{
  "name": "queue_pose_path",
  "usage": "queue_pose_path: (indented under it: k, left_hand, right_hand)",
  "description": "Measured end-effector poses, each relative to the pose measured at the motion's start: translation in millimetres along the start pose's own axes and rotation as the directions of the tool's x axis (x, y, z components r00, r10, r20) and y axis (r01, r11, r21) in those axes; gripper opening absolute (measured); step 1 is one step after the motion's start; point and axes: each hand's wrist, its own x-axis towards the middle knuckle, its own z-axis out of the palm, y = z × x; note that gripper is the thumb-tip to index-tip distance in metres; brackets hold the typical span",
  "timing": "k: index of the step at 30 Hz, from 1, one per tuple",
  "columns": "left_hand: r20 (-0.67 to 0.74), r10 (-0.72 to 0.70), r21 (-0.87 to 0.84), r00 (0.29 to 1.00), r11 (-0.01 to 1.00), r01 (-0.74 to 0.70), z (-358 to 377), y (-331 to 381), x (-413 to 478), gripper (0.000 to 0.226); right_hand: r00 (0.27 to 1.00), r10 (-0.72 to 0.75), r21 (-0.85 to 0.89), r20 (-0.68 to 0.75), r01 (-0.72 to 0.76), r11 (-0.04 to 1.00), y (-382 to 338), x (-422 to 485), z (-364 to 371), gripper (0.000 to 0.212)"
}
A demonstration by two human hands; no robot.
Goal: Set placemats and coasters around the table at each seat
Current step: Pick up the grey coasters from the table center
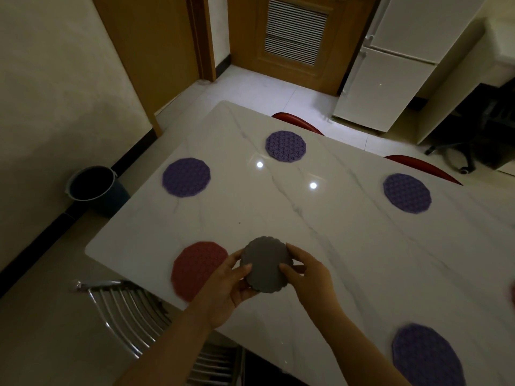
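Both hands hold a stack of grey scalloped coasters (266,263) above the near left part of the white marble table (320,246). My left hand (231,285) grips the stack from the left with the thumb on top. My right hand (306,277) pinches its right edge. Under and left of the stack lies a red round placemat (195,267). Several purple round placemats lie around the table: far left (186,177), far middle (285,146), far right (407,193) and near right (426,355).
A metal chair back (122,310) stands at the table's near left corner. Two red chair backs (296,121) (420,165) show behind the far edge. A dark bucket (93,188) sits on the floor at left. A white fridge (390,68) stands at back right.
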Motion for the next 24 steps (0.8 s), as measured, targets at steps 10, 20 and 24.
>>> queue_pose_path:
  k: [10, 20, 24]
  left_hand:
    - [0.030, -0.040, 0.001, 0.999, 0.999, 0.040, -9, 3, -5, 0.051]
    - [0.044, -0.042, -0.036, 0.998, 0.998, 0.044, -14, -7, -6, 0.049]
    - [0.037, -0.035, -0.040, 0.999, 0.999, 0.036, -17, -10, -10, 0.047]
  right_hand:
    - [0.998, 0.039, 0.132, 0.040, -0.044, 0.990, -3, 7, -6, 0.032]
    - [1.000, 0.012, -0.004, 0.002, -0.012, 1.000, -8, -10, -3, 0.037]
    - [1.000, 0.024, 0.030, -0.013, -0.024, 0.999, -8, -10, -1, 0.023]
